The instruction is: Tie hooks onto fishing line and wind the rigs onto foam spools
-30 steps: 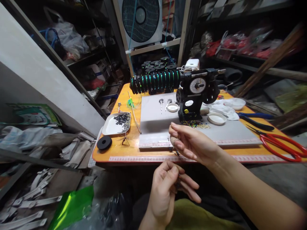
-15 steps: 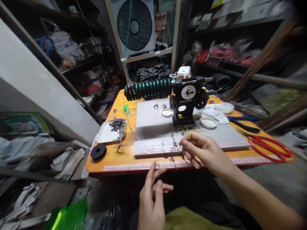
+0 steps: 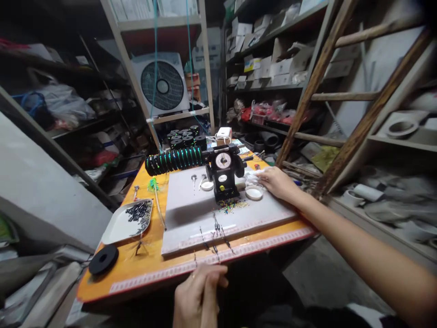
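Below the front edge of the table, my left hand is closed, its thumb against the curled fingers. Whatever it pinches is too small to make out. My right hand stretches across to the crumpled white tissue at the board's right side; its fingertips meet the tissue, and their grip is hidden. Thin dark strands with small fittings lie over the front of the grey board. Small coloured beads are scattered behind them, before a black winding device carrying a row of green-lit spools.
A white tray of small black parts and a black spool lie at the table's left. A round white lid sits near my right hand. A measuring tape runs along the front edge. A wooden ladder leans at right.
My right hand has left the strands at the front and reached back to the tissue. My left hand's spread fingers have closed. The view has swung right, and my forearm covers where the scissors lay.
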### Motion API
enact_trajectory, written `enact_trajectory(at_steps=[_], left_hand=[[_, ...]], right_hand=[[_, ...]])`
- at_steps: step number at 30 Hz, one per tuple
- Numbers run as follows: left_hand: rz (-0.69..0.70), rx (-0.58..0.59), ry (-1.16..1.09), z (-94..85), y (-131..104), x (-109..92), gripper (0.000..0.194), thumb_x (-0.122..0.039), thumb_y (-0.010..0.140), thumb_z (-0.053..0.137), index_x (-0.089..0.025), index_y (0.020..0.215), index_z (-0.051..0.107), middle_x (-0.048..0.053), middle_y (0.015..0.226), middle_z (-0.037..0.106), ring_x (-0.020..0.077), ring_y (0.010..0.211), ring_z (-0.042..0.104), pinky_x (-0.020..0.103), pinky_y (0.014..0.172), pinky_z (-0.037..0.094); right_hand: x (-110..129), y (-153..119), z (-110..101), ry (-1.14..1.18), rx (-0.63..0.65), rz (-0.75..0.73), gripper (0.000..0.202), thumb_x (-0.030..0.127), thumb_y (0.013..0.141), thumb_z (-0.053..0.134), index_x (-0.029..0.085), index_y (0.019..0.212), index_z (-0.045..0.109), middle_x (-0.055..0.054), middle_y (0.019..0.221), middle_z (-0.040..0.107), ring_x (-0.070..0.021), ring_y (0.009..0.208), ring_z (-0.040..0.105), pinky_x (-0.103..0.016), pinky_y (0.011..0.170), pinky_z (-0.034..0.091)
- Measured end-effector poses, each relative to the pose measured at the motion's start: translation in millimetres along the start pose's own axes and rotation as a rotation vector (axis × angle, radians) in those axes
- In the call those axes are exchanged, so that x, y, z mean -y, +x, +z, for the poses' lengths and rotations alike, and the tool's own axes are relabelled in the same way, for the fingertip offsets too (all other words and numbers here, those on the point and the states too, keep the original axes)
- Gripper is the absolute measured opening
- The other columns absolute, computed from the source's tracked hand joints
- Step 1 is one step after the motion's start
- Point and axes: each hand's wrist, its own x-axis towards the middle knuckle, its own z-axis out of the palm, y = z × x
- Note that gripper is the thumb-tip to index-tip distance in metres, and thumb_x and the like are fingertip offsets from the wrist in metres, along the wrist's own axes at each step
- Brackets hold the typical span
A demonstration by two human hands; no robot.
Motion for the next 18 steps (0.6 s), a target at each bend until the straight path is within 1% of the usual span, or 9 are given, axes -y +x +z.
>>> enact_trajectory(at_steps=[1, 3, 4, 6, 8, 10, 13, 16, 18], left_hand=[[0.096, 0.052, 0.015, 8.8, 13.8, -9.5, 0.021, -0.031, 0.093, 0.056, -0.024, 0.087, 0.076, 0.004, 0.071, 0.069, 0.012, 0.046, 0.053, 0.023, 0.047, 0.043], [0.244, 0.14, 0.079, 31.4, 47.8, -26.5, 0.018, -0.024, 0.093, 0.055, -0.024, 0.101, 0.072, 0.008, 0.091, 0.072, 0.0185, 0.07, 0.065, 0.027, 0.067, 0.051], [0.3, 0.223, 0.125, 45.0, 67.0, -32.9, 0.025, -0.022, 0.094, 0.053, -0.024, 0.114, 0.067, 0.011, 0.106, 0.071, 0.021, 0.082, 0.067, 0.03, 0.075, 0.052], [0.424, 0.332, 0.224, 75.3, 106.2, -39.7, 0.041, -0.019, 0.096, 0.045, -0.023, 0.136, 0.052, 0.015, 0.136, 0.059, 0.0242, 0.101, 0.066, 0.036, 0.087, 0.052], [0.498, 0.398, 0.344, 106.1, 141.1, -39.2, 0.05, -0.014, 0.093, 0.045, -0.019, 0.143, 0.043, 0.02, 0.15, 0.044, 0.0305, 0.118, 0.06, 0.045, 0.096, 0.048], [0.531, 0.441, 0.385, 132.5, 167.1, -34.5, 0.052, -0.01, 0.089, 0.05, -0.015, 0.141, 0.046, 0.023, 0.149, 0.044, 0.0337, 0.121, 0.058, 0.048, 0.095, 0.047], [0.571, 0.512, 0.416, 156.7, 188.3, -27.8, 0.035, -0.01, 0.088, 0.051, -0.014, 0.121, 0.061, 0.02, 0.12, 0.067, 0.0308, 0.105, 0.065, 0.044, 0.089, 0.05], [0.593, 0.543, 0.421, 163.5, 195.5, -25.7, 0.015, -0.019, 0.091, 0.054, -0.016, 0.095, 0.068, 0.012, 0.092, 0.071, 0.0253, 0.089, 0.067, 0.037, 0.083, 0.05], [0.587, 0.533, 0.42, 163.4, 196.3, -26.1, 0.015, -0.023, 0.093, 0.053, -0.017, 0.088, 0.066, 0.009, 0.086, 0.07, 0.023, 0.083, 0.065, 0.034, 0.079, 0.049]], right_hand=[[-1.7, 1.3, 0.7, -0.034, 0.003, -0.028, 0.025, 0.036, 0.095, 0.059, 0.016, 0.11, 0.064, -0.007, 0.113, 0.065, -0.0194, 0.1, 0.063, -0.043, 0.089, 0.052], [-1.1, 0.7, -1.7, -0.088, -0.016, -0.072, 0.022, 0.035, 0.096, 0.057, 0.017, 0.107, 0.064, -0.007, 0.111, 0.065, -0.0182, 0.098, 0.063, -0.04, 0.087, 0.054], [0.5, -0.4, -5.0, -0.106, -0.03, -0.09, 0.021, 0.034, 0.096, 0.057, 0.017, 0.105, 0.064, -0.006, 0.11, 0.066, -0.0178, 0.097, 0.064, -0.04, 0.086, 0.054], [4.8, -3.3, -14.6, -0.123, -0.056, -0.125, 0.02, 0.033, 0.096, 0.056, 0.016, 0.1, 0.065, -0.005, 0.102, 0.067, -0.0175, 0.094, 0.064, -0.039, 0.085, 0.053], [9.4, -6.7, -26.9, -0.119, -0.079, -0.158, 0.021, 0.033, 0.095, 0.056, 0.016, 0.09, 0.067, -0.006, 0.092, 0.069, -0.0192, 0.088, 0.065, -0.038, 0.081, 0.052], [12.9, -11.0, -40.0, -0.103, -0.11, -0.18, 0.025, 0.035, 0.094, 0.056, 0.017, 0.081, 0.067, -0.008, 0.082, 0.07, -0.0222, 0.081, 0.065, -0.038, 0.075, 0.051], [14.5, -19.1, -57.4, -0.058, -0.156, -0.194, 0.027, 0.038, 0.093, 0.056, 0.02, 0.076, 0.067, -0.01, 0.076, 0.071, -0.0248, 0.075, 0.065, -0.038, 0.07, 0.049], [11.6, -26.7, -68.5, 0.027, -0.15, -0.222, 0.024, 0.036, 0.093, 0.053, 0.021, 0.083, 0.07, -0.01, 0.083, 0.073, -0.0242, 0.079, 0.068, -0.036, 0.072, 0.052], [8.5, -30.2, -71.4, 0.09, -0.133, -0.237, 0.024, 0.035, 0.093, 0.051, 0.022, 0.092, 0.072, -0.009, 0.09, 0.074, -0.023, 0.085, 0.069, -0.034, 0.074, 0.054]])
